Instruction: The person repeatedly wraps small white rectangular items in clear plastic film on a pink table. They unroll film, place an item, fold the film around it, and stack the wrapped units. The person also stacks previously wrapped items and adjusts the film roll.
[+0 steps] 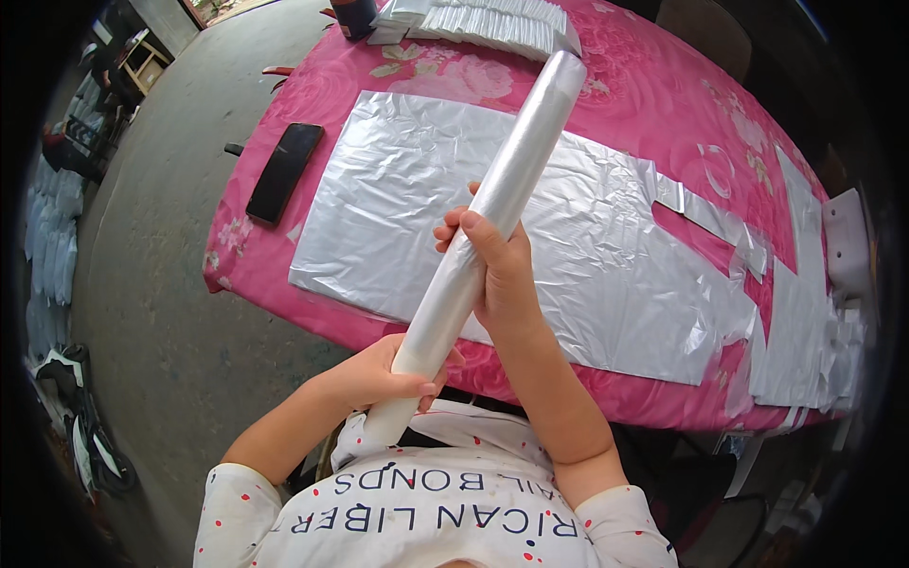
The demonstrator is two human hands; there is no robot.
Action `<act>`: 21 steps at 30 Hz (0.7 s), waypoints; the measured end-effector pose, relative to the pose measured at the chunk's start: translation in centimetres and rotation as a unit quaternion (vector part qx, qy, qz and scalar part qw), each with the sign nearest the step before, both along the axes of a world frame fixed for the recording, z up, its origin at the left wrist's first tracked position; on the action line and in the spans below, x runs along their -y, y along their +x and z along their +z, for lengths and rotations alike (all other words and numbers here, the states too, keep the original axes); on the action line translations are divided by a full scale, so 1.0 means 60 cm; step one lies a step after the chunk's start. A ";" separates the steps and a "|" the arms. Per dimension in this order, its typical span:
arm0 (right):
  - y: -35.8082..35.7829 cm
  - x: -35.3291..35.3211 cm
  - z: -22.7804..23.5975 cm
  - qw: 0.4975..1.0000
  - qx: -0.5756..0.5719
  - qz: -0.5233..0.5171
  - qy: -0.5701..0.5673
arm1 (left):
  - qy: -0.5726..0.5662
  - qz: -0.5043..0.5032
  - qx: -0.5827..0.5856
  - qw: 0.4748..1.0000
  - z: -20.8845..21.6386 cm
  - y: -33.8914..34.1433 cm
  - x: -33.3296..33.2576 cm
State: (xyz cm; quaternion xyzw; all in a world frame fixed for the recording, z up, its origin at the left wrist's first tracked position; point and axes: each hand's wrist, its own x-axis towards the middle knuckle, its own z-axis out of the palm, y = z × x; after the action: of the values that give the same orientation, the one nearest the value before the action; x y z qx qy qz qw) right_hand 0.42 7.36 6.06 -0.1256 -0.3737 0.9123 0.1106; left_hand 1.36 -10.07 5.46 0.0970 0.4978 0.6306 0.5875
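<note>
A long roll of whitish plastic film (530,123) slants across the view, its near end close to my shirt and its far end over the back of the table. My left hand (402,374) is wrapped round its lower part. Around the middle, my right hand (488,256) grips it with the fingers curled over the left side. Beneath the roll, a wrinkled stack of silvery plastic bags (379,189) lies flat on the table, with handle-like strips (705,218) stretching to the right. The roll and my forearms hide part of the stack.
A pink flowered tablecloth (644,85) covers the table. A black phone (284,173) lies at its left edge. Folded white plastic bags (488,26) and a dark container (354,17) stand at the back. More plastic sheets (795,331) lie at the right. A motorbike (90,426) is at far left.
</note>
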 end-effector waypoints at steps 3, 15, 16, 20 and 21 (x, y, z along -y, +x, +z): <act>0.004 -0.010 -0.001 0.993 -0.059 0.016 -0.103 | 0.121 -0.048 0.174 0.976 -0.013 -0.008 0.015; 0.017 0.023 -0.044 0.996 0.064 0.013 0.064 | -0.119 0.067 -0.059 0.989 -0.029 0.002 -0.002; 0.019 0.014 -0.045 0.995 0.064 0.032 0.064 | -0.112 0.051 -0.035 0.992 -0.031 0.001 0.007; -0.004 -0.070 -0.068 0.982 0.073 0.080 0.153 | -0.038 0.007 0.060 0.997 -0.054 0.006 0.050; -0.007 -0.096 -0.057 0.978 0.081 0.087 0.170 | -0.030 -0.003 0.087 0.996 -0.062 0.010 0.059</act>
State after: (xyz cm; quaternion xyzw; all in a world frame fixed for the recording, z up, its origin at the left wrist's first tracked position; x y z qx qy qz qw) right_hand 0.01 13.14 2.65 -0.1451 -0.5408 0.8283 0.0201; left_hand 1.94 -13.62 1.75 0.0255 0.4630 0.6197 0.6332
